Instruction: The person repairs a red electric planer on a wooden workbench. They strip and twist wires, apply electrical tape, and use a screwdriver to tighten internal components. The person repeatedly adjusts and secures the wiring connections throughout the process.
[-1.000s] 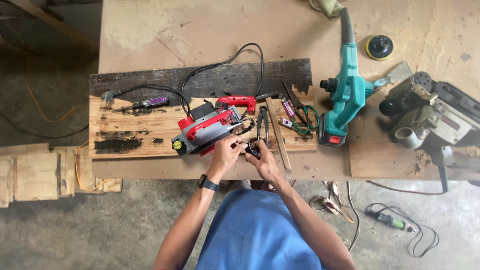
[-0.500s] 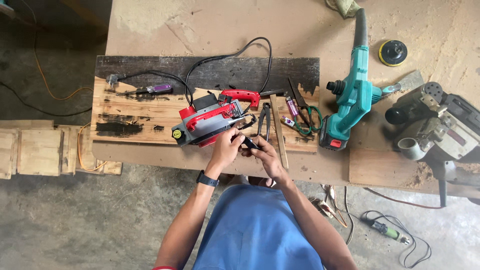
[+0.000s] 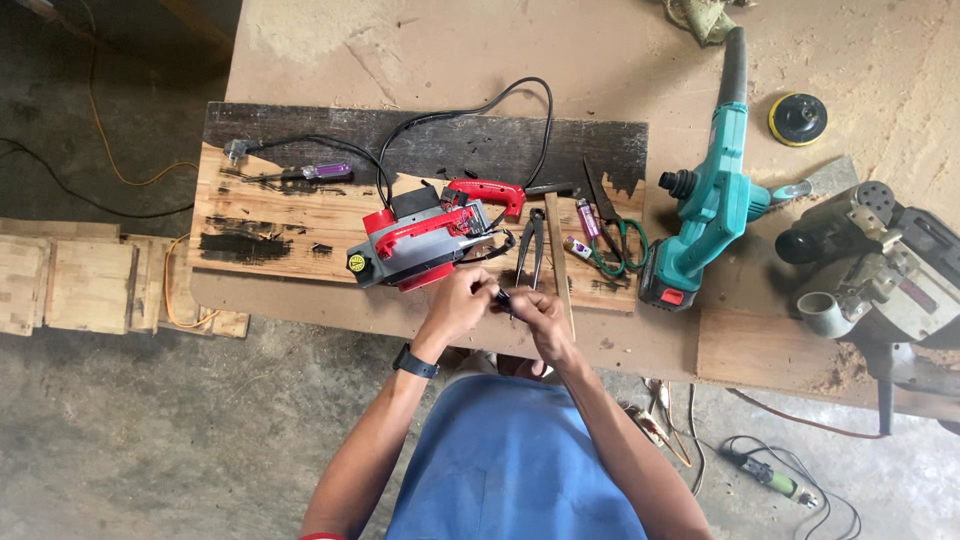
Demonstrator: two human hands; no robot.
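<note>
- I see the workbench (image 3: 620,60), dusted with sawdust, filling the upper part of the head view; I stand at its near edge.
- A scorched plank (image 3: 300,215) lies across the bench, its far strip black, its near edge just in front of my hands.
- At the right edge sits a grey sanding machine (image 3: 880,265).
- Left of that, a teal blower (image 3: 715,195) lies just off the plank's right end.
- A red and grey electric planer (image 3: 425,240) rests on the plank's near middle, its black cord looping toward the far edge.
- My left hand (image 3: 455,305) and right hand (image 3: 535,315) meet just below the planer, both pinching one small dark part (image 3: 503,297); I cannot tell what it is.
- Pincers (image 3: 530,250) lie just right of the planer.
- A purple-handled screwdriver (image 3: 315,172) lies near the plank's left end.
</note>
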